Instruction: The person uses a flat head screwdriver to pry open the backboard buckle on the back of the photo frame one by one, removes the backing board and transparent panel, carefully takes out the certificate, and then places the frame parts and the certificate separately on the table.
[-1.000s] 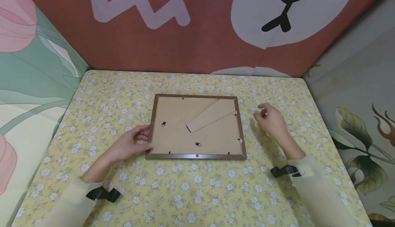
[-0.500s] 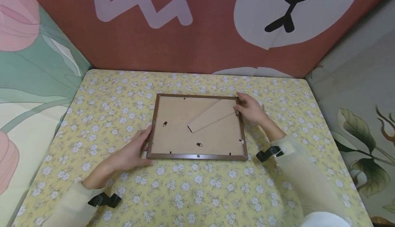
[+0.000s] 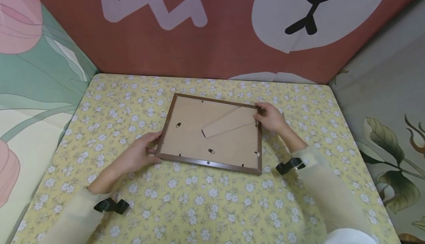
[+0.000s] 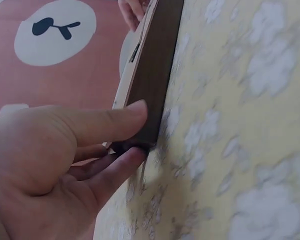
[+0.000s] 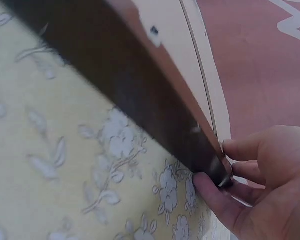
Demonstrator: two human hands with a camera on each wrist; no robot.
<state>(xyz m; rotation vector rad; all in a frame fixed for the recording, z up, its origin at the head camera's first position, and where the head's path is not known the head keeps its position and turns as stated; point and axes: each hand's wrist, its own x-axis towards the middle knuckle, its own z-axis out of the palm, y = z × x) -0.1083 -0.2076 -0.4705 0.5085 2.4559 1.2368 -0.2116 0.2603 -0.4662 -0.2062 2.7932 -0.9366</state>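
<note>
Picture frame lifted at both ends

A second ago the picture frame lay flat, face down on the floral tablecloth; now it is raised and skewed. The left hand pinches its near-left corner, the right hand its far-right corner (easel stand on top).

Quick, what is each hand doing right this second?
Left hand: pinches the near-left corner of the picture frame, thumb on top, fingers underneath.
Right hand: grips the frame's far-right corner.
</note>
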